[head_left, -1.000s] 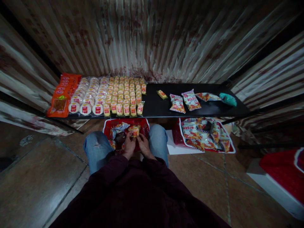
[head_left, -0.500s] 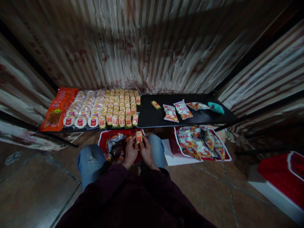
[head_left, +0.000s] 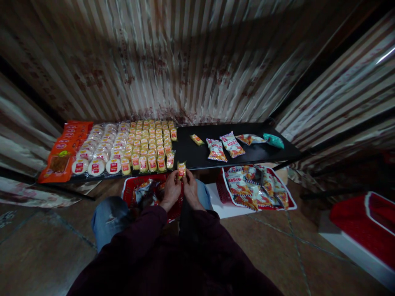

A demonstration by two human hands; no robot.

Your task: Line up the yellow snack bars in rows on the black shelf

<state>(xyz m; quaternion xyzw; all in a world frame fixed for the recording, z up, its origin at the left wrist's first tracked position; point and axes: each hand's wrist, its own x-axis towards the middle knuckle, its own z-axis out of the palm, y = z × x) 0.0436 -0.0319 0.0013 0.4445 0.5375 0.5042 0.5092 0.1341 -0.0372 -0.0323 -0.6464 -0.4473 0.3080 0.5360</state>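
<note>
Between the fingertips of my left hand (head_left: 172,188) and my right hand (head_left: 191,190) is a small yellow wrapped snack (head_left: 181,169), upright at the front edge of the black shelf (head_left: 194,159). Left of it on the shelf stand rows of matching yellow snacks (head_left: 152,163), then rows of round white packets (head_left: 96,167) and orange bags (head_left: 58,163). A single yellow snack (head_left: 196,139) lies apart, near striped-edge snack bags (head_left: 216,150) and a green packet (head_left: 273,140).
Below the shelf, a red basket (head_left: 127,190) with dark packets sits behind my hands, and another red basket (head_left: 224,190) holds several snack bags. At the far right is a red container (head_left: 354,213). Striped curtains (head_left: 191,61) hang behind the shelf.
Both hands have lifted the yellow snack slightly, up toward the shelf's front edge. The view has shifted, so the shelf's goods appear a little further left.
</note>
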